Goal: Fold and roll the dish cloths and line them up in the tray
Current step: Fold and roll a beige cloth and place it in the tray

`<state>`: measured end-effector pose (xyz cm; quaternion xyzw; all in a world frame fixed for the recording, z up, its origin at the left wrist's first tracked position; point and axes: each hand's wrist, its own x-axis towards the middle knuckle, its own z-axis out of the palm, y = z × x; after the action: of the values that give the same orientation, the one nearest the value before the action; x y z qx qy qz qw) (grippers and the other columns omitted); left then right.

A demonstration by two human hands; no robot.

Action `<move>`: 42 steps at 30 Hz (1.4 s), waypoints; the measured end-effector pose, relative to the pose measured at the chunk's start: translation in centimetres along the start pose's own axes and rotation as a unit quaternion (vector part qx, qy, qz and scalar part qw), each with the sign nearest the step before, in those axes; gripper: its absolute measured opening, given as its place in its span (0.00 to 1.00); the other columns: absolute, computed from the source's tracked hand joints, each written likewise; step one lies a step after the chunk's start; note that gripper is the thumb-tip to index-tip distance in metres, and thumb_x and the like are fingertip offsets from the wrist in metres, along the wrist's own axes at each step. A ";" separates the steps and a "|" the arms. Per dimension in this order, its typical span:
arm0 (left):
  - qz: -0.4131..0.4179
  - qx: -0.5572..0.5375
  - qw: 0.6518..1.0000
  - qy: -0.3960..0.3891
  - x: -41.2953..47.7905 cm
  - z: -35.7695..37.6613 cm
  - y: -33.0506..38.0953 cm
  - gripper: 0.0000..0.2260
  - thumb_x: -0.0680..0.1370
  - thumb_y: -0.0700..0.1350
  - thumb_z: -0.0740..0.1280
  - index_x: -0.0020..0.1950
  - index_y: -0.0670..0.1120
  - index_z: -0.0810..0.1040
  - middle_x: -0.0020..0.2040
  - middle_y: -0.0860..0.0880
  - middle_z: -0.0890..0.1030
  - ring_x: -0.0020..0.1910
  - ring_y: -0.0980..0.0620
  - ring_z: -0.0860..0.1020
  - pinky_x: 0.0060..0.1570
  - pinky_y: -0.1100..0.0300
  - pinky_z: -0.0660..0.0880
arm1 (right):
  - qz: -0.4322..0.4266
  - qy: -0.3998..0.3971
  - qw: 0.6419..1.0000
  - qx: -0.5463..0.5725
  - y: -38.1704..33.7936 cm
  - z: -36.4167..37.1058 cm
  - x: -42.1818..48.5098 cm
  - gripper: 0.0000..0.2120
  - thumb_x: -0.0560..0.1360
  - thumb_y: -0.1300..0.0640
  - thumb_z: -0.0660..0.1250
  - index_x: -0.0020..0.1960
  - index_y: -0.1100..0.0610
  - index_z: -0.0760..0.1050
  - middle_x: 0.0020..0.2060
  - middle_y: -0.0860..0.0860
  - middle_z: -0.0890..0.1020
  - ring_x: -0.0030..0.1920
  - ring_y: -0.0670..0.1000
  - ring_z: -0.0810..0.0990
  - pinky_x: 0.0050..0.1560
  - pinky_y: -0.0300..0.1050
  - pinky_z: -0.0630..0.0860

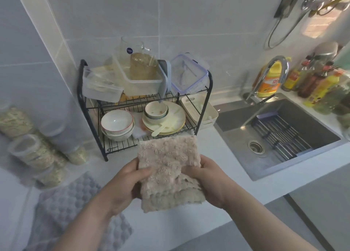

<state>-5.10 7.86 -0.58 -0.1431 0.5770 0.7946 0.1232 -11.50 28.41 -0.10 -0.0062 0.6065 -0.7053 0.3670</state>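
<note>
Beige cloth point(168, 167) in both hands – dish rack point(144, 106) behind, grey cloth point(72, 203) below

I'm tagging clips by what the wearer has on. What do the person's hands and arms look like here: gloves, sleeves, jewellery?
Left hand and right hand are both bare: no gloves, no rings, no watch or band at either wrist. Left forearm and right forearm are bare too; no sleeve shows down to the frame's bottom edge.
</note>
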 end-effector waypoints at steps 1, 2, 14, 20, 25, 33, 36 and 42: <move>-0.007 0.004 1.000 -0.017 -0.1 -0.4 0.0 0.22 0.67 0.43 0.69 0.61 0.48 0.74 0.54 0.47 0.84 0.51 0.45 0.83 0.46 0.46 0.79 | -0.005 0.008 1.000 0.006 -0.1 0.1 -0.2 0.16 0.71 0.67 0.68 0.59 0.64 0.75 0.55 0.64 0.82 0.56 0.65 0.80 0.60 0.66 0.74; -0.005 -0.001 1.000 -0.029 -0.2 -0.7 0.0 0.24 0.66 0.42 0.71 0.62 0.48 0.73 0.56 0.46 0.83 0.53 0.45 0.82 0.47 0.46 0.79 | -0.006 0.013 1.000 0.007 -0.2 0.2 -0.4 0.14 0.73 0.68 0.66 0.59 0.64 0.75 0.54 0.63 0.82 0.55 0.65 0.81 0.60 0.65 0.74; -0.019 -0.220 0.974 -0.041 0.9 -0.3 -1.8 0.17 0.55 0.38 0.77 0.43 0.41 0.84 0.51 0.36 0.83 0.48 0.39 0.83 0.42 0.47 0.82 | 0.026 0.062 0.975 0.214 2.0 1.4 -1.0 0.15 0.79 0.62 0.54 0.59 0.68 0.75 0.56 0.65 0.80 0.50 0.59 0.80 0.46 0.45 0.78; 0.051 -0.014 0.998 -0.031 1.8 0.7 -1.3 0.07 0.65 0.49 0.71 0.38 0.49 0.78 0.37 0.46 0.75 0.34 0.49 0.74 0.35 0.56 0.68 | -0.062 0.057 0.996 -0.017 -0.1 -0.2 -4.0 0.10 0.78 0.56 0.60 0.44 0.57 0.77 0.45 0.51 0.79 0.39 0.46 0.79 0.33 0.35 0.72; 0.088 0.143 0.984 -0.059 3.0 2.9 -0.5 0.30 0.59 0.39 0.76 0.58 0.56 0.75 0.44 0.55 0.84 0.43 0.55 0.82 0.40 0.63 0.78 | -0.096 0.161 0.953 -0.236 -0.3 -2.3 -6.0 0.30 0.69 0.62 0.73 0.65 0.41 0.68 0.59 0.40 0.75 0.48 0.45 0.80 0.35 0.35 0.76; 0.154 0.200 0.961 -0.115 5.8 11.2 1.5 0.17 0.61 0.39 0.74 0.48 0.45 0.79 0.39 0.49 0.83 0.38 0.55 0.80 0.35 0.62 0.77 | -0.190 0.269 0.928 -0.172 -1.5 -8.2 -10.2 0.14 0.69 0.64 0.71 0.51 0.52 0.77 0.42 0.52 0.84 0.43 0.51 0.83 0.40 0.42 0.80; 0.172 0.174 0.960 -0.133 6.7 15.7 2.4 0.17 0.62 0.35 0.74 0.49 0.45 0.80 0.39 0.49 0.84 0.39 0.55 0.82 0.36 0.63 0.77 | -0.213 0.288 0.921 -0.149 -2.6 -11.2 -12.4 0.16 0.72 0.68 0.69 0.53 0.50 0.76 0.42 0.50 0.84 0.39 0.47 0.82 0.35 0.37 0.75; 0.199 0.174 0.941 -0.209 7.8 28.8 2.6 0.18 0.65 0.35 0.74 0.51 0.48 0.80 0.45 0.48 0.85 0.44 0.53 0.83 0.40 0.63 0.78 | -0.284 0.366 0.884 -0.065 -4.1 -19.3 -19.6 0.17 0.72 0.67 0.68 0.58 0.53 0.75 0.48 0.52 0.84 0.49 0.53 0.83 0.45 0.47 0.81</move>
<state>-15.76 34.69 7.28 0.1677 0.6844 0.7021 0.1029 -8.04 55.09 6.88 0.0570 0.7144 -0.6904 -0.0982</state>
